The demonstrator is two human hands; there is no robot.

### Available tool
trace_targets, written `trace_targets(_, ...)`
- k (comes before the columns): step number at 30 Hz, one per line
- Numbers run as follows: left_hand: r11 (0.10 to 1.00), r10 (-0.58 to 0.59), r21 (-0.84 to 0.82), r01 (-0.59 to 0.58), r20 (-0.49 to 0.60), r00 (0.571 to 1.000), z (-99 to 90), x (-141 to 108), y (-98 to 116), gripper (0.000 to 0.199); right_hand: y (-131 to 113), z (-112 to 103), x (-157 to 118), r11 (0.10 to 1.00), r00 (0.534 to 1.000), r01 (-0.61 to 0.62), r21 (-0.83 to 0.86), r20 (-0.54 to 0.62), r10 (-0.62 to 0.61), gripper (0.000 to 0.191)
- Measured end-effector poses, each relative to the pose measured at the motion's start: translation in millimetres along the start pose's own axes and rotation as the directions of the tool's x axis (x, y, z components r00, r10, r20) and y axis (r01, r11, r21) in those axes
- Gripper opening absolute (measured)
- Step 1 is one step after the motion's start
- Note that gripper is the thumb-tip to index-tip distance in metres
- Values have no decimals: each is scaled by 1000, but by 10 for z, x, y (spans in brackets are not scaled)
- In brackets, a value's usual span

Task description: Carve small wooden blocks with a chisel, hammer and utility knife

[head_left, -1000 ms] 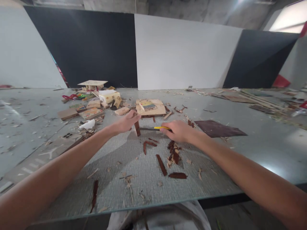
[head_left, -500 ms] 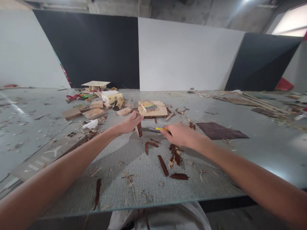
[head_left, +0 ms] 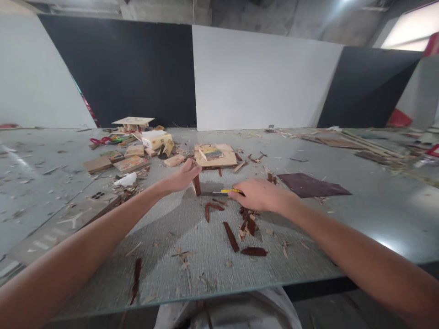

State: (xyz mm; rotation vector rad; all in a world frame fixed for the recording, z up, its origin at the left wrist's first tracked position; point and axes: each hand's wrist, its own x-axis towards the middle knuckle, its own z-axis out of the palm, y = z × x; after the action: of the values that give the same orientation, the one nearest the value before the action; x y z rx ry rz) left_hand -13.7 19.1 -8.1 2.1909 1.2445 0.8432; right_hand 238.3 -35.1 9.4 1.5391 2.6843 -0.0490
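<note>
My left hand (head_left: 181, 177) is closed on the top of a small wooden piece with a dark red-brown face (head_left: 196, 185), which stands upright on the grey textured table (head_left: 192, 237). To the right, my right hand (head_left: 255, 194) grips a yellow-handled knife (head_left: 230, 191); its thin blade points left at the wooden piece, with a gap between them. Several red-brown strips, one of them a dark strip (head_left: 231, 236), lie in front of the hands. A pile of shavings (head_left: 249, 222) sits just below my right hand.
Behind the hands lies a light wooden board (head_left: 224, 161). A dark brown sheet (head_left: 312, 185) is at the right. Wood blocks (head_left: 99, 164), a crumpled white tissue (head_left: 126, 179) and a grey printed panel (head_left: 68, 224) are at the left. Partition panels (head_left: 260, 82) stand at the back.
The knife has drawn back from the wooden piece, and its blade now stands apart from it. My left hand keeps its hold. The whole view has shifted slightly.
</note>
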Motion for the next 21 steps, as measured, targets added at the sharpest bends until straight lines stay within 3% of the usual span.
trace_targets(3, 999, 34, 8, -34, -16, 999, 13, -9, 3, 27, 84, -65, -2, 996, 998, 69, 59, -7, -68, 46)
trace_targets(6, 1000, 14, 2, -13, -45, 999, 34, -18, 26, 27, 92, -67, 12, 994, 989, 101, 46, -112, -95, 45)
trace_targets(14, 994, -108, 2, 109, -84, 991, 47, -33, 156, 28, -227, 65, -56, 979, 973, -101, -175, -222, 61, 45)
trace_targets(21, 987, -155, -63, 151, -63, 986, 41, -55, 205, 29, -327, 73, -70, 975, 980, -91, -203, -193, 52, 48)
